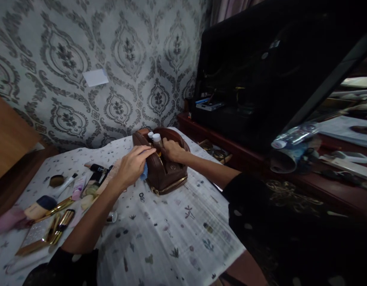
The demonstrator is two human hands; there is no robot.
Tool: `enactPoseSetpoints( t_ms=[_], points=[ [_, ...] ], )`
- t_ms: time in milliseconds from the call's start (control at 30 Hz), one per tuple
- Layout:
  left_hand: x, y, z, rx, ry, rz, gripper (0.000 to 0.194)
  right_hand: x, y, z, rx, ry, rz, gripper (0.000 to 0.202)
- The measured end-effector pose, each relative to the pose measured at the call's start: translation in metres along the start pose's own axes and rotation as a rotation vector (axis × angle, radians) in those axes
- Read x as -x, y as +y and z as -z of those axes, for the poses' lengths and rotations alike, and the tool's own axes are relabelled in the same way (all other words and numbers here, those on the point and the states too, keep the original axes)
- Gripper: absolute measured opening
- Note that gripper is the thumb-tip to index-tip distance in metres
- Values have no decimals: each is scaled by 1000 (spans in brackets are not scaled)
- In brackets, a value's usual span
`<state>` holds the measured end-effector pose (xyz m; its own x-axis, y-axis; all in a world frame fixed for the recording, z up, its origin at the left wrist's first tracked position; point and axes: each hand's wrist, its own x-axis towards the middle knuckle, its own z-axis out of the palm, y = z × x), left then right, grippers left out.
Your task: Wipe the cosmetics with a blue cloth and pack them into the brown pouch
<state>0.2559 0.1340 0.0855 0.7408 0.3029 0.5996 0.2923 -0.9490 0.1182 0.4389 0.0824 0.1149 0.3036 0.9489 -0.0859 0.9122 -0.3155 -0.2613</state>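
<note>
Brown bag (168, 173), gold-toned zipper (170, 186), open top

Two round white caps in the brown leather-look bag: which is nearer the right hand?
The larger-looking round white cap, rightmost, beside the right hand; the smaller-looking white cap sits farther left.

One camera, worn on the head, looks forward and down over the table (162, 226) from above its near edge, close in, so the left hand (132, 166) and right hand (172, 151), towards its far edge, sit about mid-frame. The wide view takes in the wall (130, 49) beyond that edge and, past the right edge, the slanting screen (243, 75)
</note>
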Motion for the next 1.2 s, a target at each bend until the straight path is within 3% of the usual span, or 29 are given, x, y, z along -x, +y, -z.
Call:
enactPoseSetpoints(
  t_ms=[533, 867, 1200],
  points=[
    [-1, 1, 0, -21, -8, 6, 43, 2, 4, 1, 114, 20, 111, 41],
    [0, 0, 1, -9, -8, -3, 44, -7, 7, 2, 48, -88, 75, 34],
    [1, -2, 0, -18, -16, -7, 42, 0, 3, 7, 44, -79, 32, 38]
  ],
)
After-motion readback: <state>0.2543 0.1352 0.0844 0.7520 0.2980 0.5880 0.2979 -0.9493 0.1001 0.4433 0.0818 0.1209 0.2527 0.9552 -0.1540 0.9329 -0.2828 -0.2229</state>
